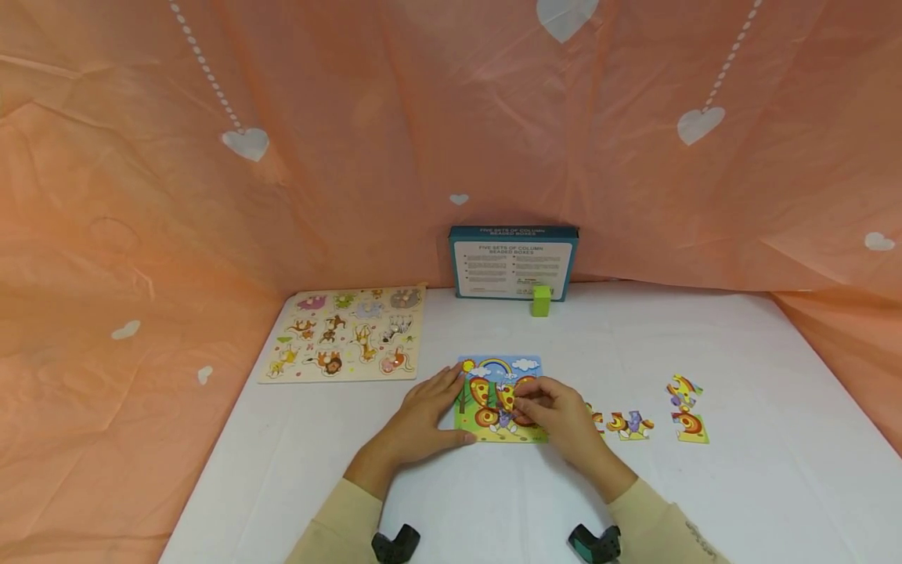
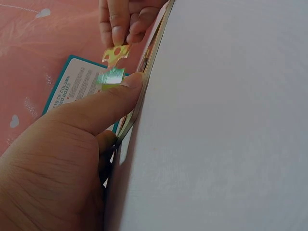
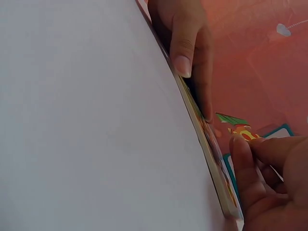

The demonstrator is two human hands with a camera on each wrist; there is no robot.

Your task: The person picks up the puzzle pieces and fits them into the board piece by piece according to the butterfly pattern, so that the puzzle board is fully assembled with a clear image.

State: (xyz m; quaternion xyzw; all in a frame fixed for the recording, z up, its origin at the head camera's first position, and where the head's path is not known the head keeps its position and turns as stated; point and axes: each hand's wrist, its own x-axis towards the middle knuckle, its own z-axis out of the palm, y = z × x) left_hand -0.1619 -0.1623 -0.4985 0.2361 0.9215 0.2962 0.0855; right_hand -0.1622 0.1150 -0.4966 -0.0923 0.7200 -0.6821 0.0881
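Puzzle piece: flat, glossy yellow-and-green jigsaw piece with orange-red spots [image 2: 114, 59], held up just over the board, not lying flat in it
Which way it points: green end sticks out toward the left hand, yellow spotted end is up at the right fingertips
Long axis: roughly sideways across the board; can't really tell how tilted it is
Right hand [image 1: 564, 419]: thumb and finger pinching the piece's yellow end
Left hand [image 1: 426, 415]: fingers fairly straight along the board's left side, thumb at the near edge, so the two hands are apart with the board between
Puzzle board: square, blue, green and yellow cartoon board with a rainbow on top [image 1: 523, 366], flat on the white counter [image 1: 507, 501]
In the way: right hand covers a chunk of the board's right side, plus part of the nearest loose piece
Loose pieces: yellow, red and purple jigsaw bits [image 1: 631, 425] off to the right, two of them farther out, one just beyond the other
Back of the counter: teal-and-white printed box [image 1: 513, 262] standing up, small lime-green block [image 1: 540, 301] right in front of it
Back left: pale rectangular board with animal pictures [image 1: 345, 335], well apart from both hands
Backdrop: peach cloth with white hearts [image 1: 395, 141]
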